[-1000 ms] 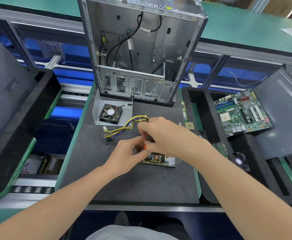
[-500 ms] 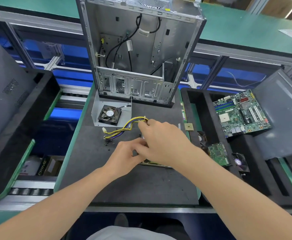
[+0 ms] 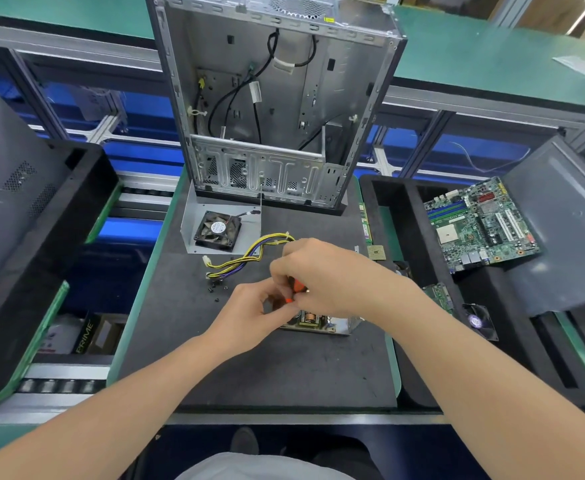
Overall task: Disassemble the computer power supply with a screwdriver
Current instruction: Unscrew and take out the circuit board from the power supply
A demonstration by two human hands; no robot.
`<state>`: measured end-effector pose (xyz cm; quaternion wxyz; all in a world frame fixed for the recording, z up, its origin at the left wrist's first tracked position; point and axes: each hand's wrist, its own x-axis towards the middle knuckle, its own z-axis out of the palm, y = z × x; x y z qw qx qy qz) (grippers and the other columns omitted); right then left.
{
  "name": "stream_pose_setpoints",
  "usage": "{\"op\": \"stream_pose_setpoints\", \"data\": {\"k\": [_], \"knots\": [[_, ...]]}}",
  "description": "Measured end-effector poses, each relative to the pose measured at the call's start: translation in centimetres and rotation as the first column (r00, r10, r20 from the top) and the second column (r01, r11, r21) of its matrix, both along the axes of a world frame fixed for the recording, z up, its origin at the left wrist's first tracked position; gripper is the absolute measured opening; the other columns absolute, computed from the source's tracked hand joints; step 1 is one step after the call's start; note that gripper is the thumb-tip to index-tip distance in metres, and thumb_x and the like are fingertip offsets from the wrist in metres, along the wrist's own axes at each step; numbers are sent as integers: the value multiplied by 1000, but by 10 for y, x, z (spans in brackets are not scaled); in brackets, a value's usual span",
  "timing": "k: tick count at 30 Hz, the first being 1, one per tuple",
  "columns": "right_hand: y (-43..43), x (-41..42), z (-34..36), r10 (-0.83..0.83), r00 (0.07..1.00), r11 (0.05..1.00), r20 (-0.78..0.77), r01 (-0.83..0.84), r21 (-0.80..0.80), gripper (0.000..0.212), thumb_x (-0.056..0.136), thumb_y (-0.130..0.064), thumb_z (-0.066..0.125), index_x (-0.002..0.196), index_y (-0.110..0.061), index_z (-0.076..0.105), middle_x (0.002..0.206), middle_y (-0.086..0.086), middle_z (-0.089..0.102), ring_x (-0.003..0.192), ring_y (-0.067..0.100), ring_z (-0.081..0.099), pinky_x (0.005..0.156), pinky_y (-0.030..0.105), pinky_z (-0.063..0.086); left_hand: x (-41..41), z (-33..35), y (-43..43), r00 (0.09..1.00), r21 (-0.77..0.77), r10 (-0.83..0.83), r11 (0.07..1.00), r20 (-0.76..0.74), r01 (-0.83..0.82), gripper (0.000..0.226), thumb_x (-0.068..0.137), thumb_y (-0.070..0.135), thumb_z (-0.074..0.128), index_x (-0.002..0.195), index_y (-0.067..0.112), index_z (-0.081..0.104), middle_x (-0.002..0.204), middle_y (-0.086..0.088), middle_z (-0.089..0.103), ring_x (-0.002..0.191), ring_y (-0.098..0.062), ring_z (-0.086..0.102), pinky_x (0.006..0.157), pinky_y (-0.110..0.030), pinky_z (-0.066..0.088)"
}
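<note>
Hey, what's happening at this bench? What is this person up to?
A person is working on a power supply lying on the dark mat. The right hand grips an orange-handled screwdriver over it; the left hand curls in close beside the tool, its hold hidden. Loose screws and a yellow-and-black cable bundle lie just beyond, and an opened computer case stands behind.

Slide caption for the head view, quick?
Over the opened power supply, right hand grips orange screwdriver, left hand curled alongside.

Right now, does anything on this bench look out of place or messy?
Only small black screws lie loose on the dark grey mat, beside the yellow-and-black cable bundle; uncontained, they could get lost.
</note>
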<state>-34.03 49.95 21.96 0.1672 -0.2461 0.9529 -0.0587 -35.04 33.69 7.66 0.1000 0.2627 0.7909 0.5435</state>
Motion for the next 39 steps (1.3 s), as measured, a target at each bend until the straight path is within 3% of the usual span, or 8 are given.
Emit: {"op": "stream_pose_setpoints", "data": {"k": [5,9,12,17,19,27,31,39], "knots": [[2,-3,-1,93,995,996,21,-93,-16,21,86,-5,68,94,-22,59,93,-10,44,99,16,50,68,33,48,2,-1,0,1000,-9,16,1000,-1,-16,19,86,57,66,82,39,67,78,13,67,64,-4,52,59,-15,39],[-1,4,-5,-24,991,999,-134,21,-27,22,91,-36,64,101,-20,53,97,-4,48,82,23,56,63,39,49,1,2,0,1000,-11,2,1000,2,-2,6,84,44,61,90,45,64,81,13,68,65,-5,51,59,-15,39],[-7,7,-12,-170,949,980,-267,190,53,36,98,-51,54,93,-17,44,78,-1,43,64,28,47,49,33,30,1,3,1,999,17,-43,999,32,43,10,89,35,66,92,44,67,87,11,69,74,-10,58,69,-20,44],[-3,3,-14,-269,957,960,-108,258,-104,14,95,-31,61,91,-19,54,88,3,55,79,32,60,60,34,48,2,-1,-8,998,156,-60,986,35,54,34,86,5,62,109,29,68,97,-3,68,90,-26,65,84,-34,54],[3,3,-13,-277,954,957,-117,263,-121,12,91,-28,61,87,-21,53,82,-1,54,76,31,58,57,33,44,2,-6,-13,1000,158,16,987,14,-18,44,81,-6,59,110,26,66,101,-1,65,91,-27,64,83,-37,54],[17,3,-7,-275,952,954,-136,252,-165,7,85,-21,60,81,-21,53,69,-6,54,70,27,55,64,41,56,11,-40,-26,993,-113,110,987,-37,-114,38,82,7,69,93,40,54,94,13,59,72,-18,58,62,-15,44],[15,3,-14,-281,953,949,-117,257,-181,8,88,-23,61,85,-19,55,73,-5,56,73,28,59,62,38,53,16,-53,-19,987,-263,155,952,-38,-160,26,83,28,76,89,38,52,90,17,56,77,-8,54,64,-15,42],[11,5,-23,-279,955,951,-104,260,-167,9,90,-24,60,87,-20,53,80,-2,55,82,30,61,63,38,53,9,-53,-2,982,-463,187,868,-33,-181,22,82,36,76,84,36,53,90,14,53,81,-3,55,68,-24,46]]}}
